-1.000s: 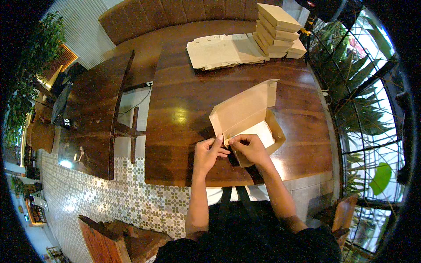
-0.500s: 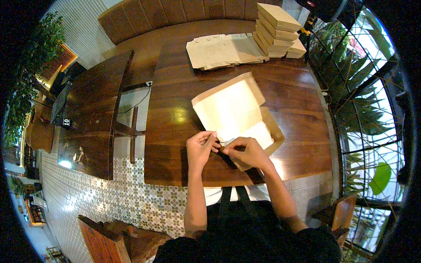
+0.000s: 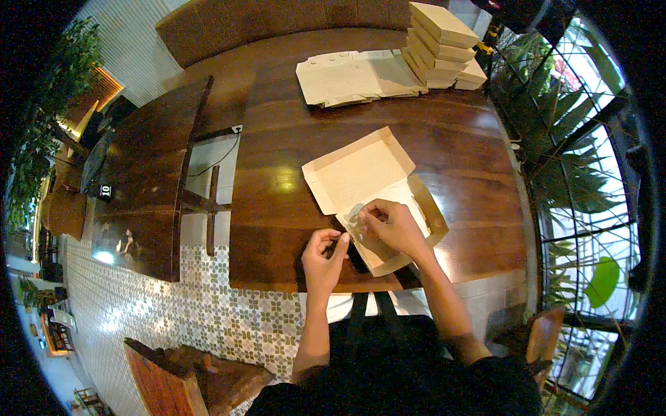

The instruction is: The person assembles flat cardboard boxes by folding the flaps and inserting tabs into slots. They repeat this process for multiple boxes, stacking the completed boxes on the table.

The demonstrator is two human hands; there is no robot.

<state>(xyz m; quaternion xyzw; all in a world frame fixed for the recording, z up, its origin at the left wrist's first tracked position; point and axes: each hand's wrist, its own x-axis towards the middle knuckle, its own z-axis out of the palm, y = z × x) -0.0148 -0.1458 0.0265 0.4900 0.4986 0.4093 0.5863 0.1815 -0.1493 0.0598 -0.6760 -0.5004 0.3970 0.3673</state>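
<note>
A brown padded banquette [image 3: 291,24] curves at the back; at left, a small black marker [image 3: 104,193] stands on another wooden surface [image 3: 149,166]; nearer, a wooden chair [image 3: 161,380] on patterned floor tiles [image 3: 208,305]; at right, green plants [image 3: 562,156] by a black grille [image 3: 590,322]

open box [image 3: 361,170]: matt cardboard | table [image 3: 277,229]: glossy wood

Room to pass L of the open box [image 3: 435,208], over bare tabletop [image 3: 267,222], & in the strip btwn its folded-back lid [image 3: 361,170] & the flat cardboard [image 3: 357,76] on the far side. Far R, 1 tall box stack [image 3: 442,43] blocks any low pass. My R hand [image 3: 390,223] hangs over the box, blocking its near-L part; my L hand [image 3: 323,258] crowds just outside that edge.
</note>
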